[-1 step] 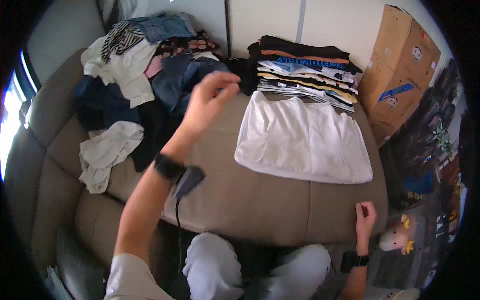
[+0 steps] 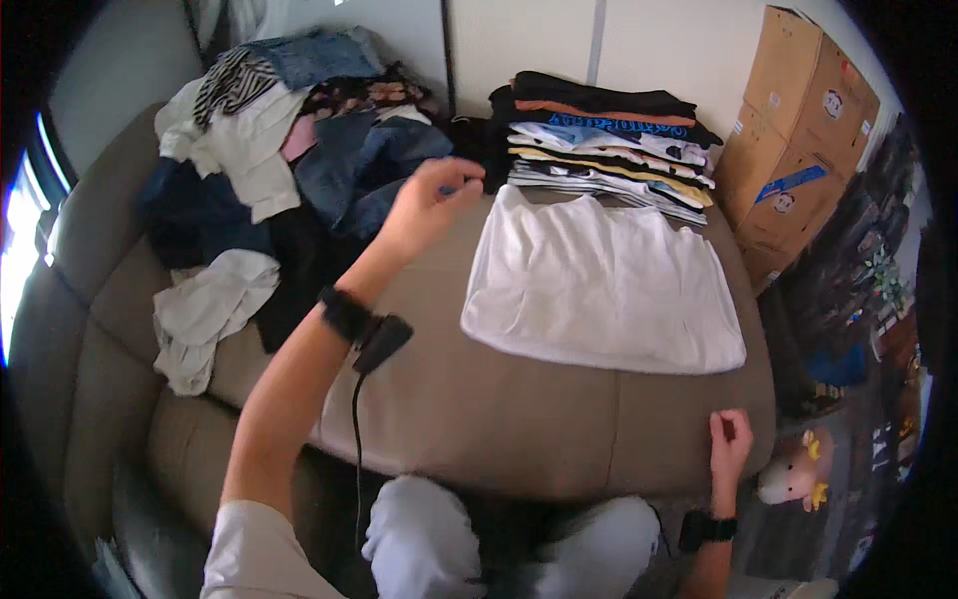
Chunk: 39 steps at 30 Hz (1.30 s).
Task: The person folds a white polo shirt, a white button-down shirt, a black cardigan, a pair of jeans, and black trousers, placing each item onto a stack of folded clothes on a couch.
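A white folded garment (image 2: 609,285) lies flat on the brown sofa seat (image 2: 479,424), a little right of the middle. My left hand (image 2: 431,205) hovers just beyond its far left corner, thumb and fingers bent but apart, with nothing between them. A dark band with a small black device (image 2: 382,341) and a cable is on that wrist. Low on the right, near the seat's front edge, my right hand (image 2: 731,439) has its fingers curled in, with nothing visible in them. It stays apart from the white garment.
Behind the garment rises a stack of folded clothes (image 2: 609,150). A loose heap of clothes (image 2: 339,150) fills the back left, with a crumpled white piece (image 2: 215,309) nearer me. Cardboard boxes (image 2: 798,150) stand at the back right. A plush toy (image 2: 793,479) sits beside the seat.
My left hand has shifted slightly right and nearer to me, towards the white garment's corner. My right hand has hardly moved. The view has shifted a little.
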Each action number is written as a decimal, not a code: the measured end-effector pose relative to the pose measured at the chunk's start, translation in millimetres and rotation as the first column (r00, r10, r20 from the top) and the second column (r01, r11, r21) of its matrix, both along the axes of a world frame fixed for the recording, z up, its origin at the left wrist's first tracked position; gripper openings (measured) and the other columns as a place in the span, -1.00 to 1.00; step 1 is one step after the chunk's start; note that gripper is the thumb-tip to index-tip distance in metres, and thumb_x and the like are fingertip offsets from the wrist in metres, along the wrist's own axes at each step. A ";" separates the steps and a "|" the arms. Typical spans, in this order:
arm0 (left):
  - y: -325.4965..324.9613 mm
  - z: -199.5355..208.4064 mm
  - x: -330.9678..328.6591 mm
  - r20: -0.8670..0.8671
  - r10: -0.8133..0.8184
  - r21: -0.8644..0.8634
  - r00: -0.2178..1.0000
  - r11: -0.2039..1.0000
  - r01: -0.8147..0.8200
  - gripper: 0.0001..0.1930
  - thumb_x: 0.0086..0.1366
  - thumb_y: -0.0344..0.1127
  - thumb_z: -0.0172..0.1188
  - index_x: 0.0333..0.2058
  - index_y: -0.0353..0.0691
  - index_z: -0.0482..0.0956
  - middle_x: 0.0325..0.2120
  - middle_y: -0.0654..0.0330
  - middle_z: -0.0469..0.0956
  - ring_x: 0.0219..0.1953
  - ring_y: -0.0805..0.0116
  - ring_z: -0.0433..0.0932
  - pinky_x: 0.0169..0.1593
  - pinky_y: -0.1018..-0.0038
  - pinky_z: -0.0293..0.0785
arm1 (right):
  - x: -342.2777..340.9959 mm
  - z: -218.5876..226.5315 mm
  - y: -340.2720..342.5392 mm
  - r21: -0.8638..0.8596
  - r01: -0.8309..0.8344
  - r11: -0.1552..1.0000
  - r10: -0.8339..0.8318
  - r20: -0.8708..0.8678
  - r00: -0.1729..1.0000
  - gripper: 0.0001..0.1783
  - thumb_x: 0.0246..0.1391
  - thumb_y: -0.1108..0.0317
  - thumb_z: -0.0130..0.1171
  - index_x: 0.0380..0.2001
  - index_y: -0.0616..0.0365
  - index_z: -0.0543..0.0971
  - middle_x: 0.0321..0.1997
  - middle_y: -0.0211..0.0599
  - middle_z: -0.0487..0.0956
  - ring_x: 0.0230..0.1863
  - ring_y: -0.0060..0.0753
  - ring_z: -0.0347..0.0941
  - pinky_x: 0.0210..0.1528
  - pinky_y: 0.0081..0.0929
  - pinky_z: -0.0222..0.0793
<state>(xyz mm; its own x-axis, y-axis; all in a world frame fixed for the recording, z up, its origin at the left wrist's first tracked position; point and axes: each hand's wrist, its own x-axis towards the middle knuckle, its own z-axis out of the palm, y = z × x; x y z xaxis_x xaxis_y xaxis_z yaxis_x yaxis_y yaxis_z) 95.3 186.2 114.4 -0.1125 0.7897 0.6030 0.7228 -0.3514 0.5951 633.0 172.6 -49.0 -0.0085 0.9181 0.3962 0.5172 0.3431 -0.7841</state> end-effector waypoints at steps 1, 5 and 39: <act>36.9 -28.9 -20.8 -0.112 -0.049 -0.042 0.992 0.998 0.045 -0.76 0.35 -0.28 0.15 -0.10 -0.29 0.59 -0.22 0.11 0.61 -0.14 0.23 0.56 -0.02 0.40 0.44 | 0.2 0.7 -2.6 0.054 -0.030 0.998 0.027 0.050 0.998 -0.85 0.10 0.46 0.24 -0.44 0.22 0.47 -0.44 -0.42 0.39 -0.43 -0.54 0.30 -0.35 -0.55 0.26; 145.9 -127.0 -54.1 -0.375 0.207 -0.438 0.904 0.819 -0.369 -0.64 0.37 0.01 0.03 0.05 0.10 0.58 0.23 -0.06 0.32 0.26 -0.11 0.28 0.21 0.06 0.28 | -12.4 13.0 -15.4 -0.011 -0.025 1.000 0.026 0.204 0.979 -0.83 0.11 0.43 0.20 -0.47 0.23 0.44 -0.45 -0.32 0.36 -0.44 -0.45 0.27 -0.36 -0.51 0.20; -147.5 128.2 2.5 0.172 0.209 0.786 0.963 0.561 -0.261 -0.82 0.36 -0.47 0.08 -0.13 -0.33 0.60 -0.24 0.18 0.60 -0.21 0.40 0.54 -0.05 0.51 0.42 | -87.8 206.5 -80.0 -0.197 -0.599 0.777 0.577 -0.160 0.801 -0.68 0.09 0.43 0.27 -0.08 0.22 0.50 -0.21 -0.31 0.60 -0.23 -0.57 0.53 -0.16 -0.60 0.41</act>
<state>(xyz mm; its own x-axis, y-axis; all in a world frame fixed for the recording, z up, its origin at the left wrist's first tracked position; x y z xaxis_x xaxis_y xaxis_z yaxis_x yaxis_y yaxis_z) 97.8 38.7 242.6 -0.2740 -0.0639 0.9596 0.8280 -0.5232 0.2016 545.2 92.7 157.5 -0.5521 0.8084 0.2041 0.2001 0.3661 -0.9088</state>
